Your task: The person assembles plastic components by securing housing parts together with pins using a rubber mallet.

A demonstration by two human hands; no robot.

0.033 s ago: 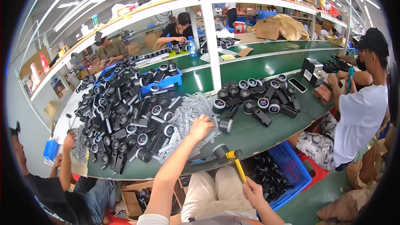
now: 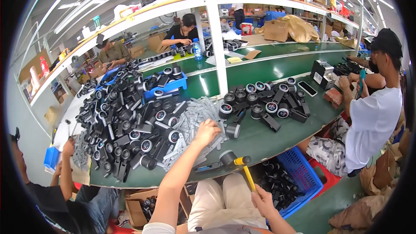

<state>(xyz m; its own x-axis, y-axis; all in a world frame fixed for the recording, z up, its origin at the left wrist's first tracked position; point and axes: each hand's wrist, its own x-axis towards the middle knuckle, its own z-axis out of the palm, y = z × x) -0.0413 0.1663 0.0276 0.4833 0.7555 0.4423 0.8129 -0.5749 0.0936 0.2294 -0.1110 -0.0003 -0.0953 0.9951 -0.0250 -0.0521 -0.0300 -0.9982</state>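
Note:
My left hand [image 2: 208, 131] is over the loose pile of flat grey strips [image 2: 194, 112], its fingers bent down against them. The fingers look closed, but what is between them is hidden. My right hand [image 2: 262, 199], low in front of me by my lap, is wrapped round the yellow handle of a hammer [image 2: 248, 177]. The hammer's yellow head is level with the table's front edge, close beside a black part with a round end [image 2: 227, 158]. Along that edge lies a slim dark piece [image 2: 208, 167]. Another round-ended part [image 2: 232, 130] rests right of my left hand.
A large heap of black parts with round dials [image 2: 125, 121] covers the table's left side. A smaller group [image 2: 264, 99] lies to the right, near a phone [image 2: 307, 88]. Below the edge stands a blue basket [image 2: 313, 190]. People work left, right and across; a white post [image 2: 215, 39] rises ahead.

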